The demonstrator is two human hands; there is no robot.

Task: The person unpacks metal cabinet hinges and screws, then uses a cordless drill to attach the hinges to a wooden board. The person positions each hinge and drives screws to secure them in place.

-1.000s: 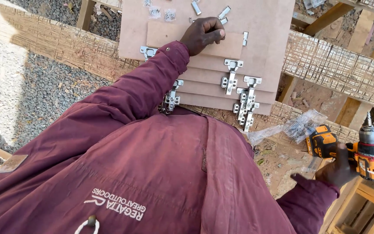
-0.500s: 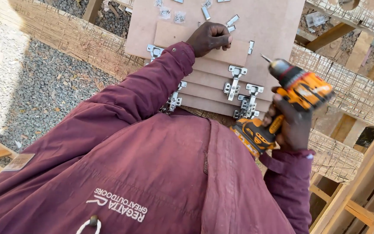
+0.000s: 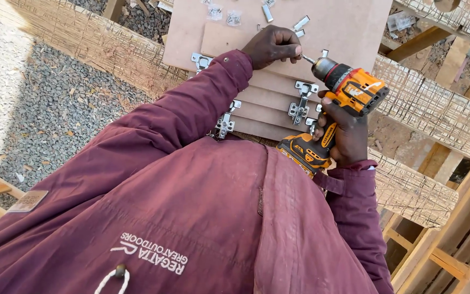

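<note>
The drill (image 3: 337, 106) is gripped in the right hand (image 3: 344, 133); its bit is pinched by the left hand (image 3: 270, 46). The bit is best kept square to the board (image 3: 349, 27) (hinges (image 3: 300, 100) lie just beside).

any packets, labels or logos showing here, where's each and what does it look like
Small clear bags of metal bits: top centre on the board, see-through with silvery contents.
Clear plastic wrapper: top right among the timber, crumpled, transparent.
Jacket logo: low on the maroon jacket, white lettering with a mark, upside down.
Tan patch: left sleeve, rectangular.
Drill label: on the orange grip under the right hand, dark strip.
</note>
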